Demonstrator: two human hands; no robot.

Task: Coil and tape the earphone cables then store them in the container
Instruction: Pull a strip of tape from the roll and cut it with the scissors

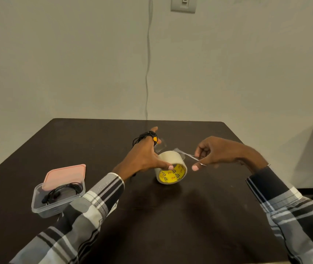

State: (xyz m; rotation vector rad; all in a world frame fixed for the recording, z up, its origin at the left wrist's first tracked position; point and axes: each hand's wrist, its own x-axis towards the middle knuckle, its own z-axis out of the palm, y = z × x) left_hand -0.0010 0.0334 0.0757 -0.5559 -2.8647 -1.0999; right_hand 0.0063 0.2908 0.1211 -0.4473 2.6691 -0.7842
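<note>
At the left of the dark table (199,216), a clear container (56,203) is seen with a coiled black earphone cable (64,190) lying inside it. A pink lid (65,175) is propped across the container's far rim, leaving the near part uncovered. To the right of it, a plaid sleeve (87,212) leads up to the left hand (144,157), whose fingers are spread and fairly straight. A second coil (144,137) of black cable, with a yellow part near the knuckles, is looped around those fingers at the far side of the hand. The thumb (168,166) is laid on the top edge of the tape roll (172,169), which stands on its side near the table's middle, its yellow printed core facing the camera. A strip of clear tape (185,154) is drawn out from the top of the roll toward the right. At its free end, small scissors (198,160) are held in the right hand (218,153), with the fingers curled around the handles and the thin metal blades pointing left toward the strip. Whether the blades are touching the tape cannot be told. A pale wall (75,63) with a hanging cord (148,63) and a switch plate (184,4) is seen behind the table.
</note>
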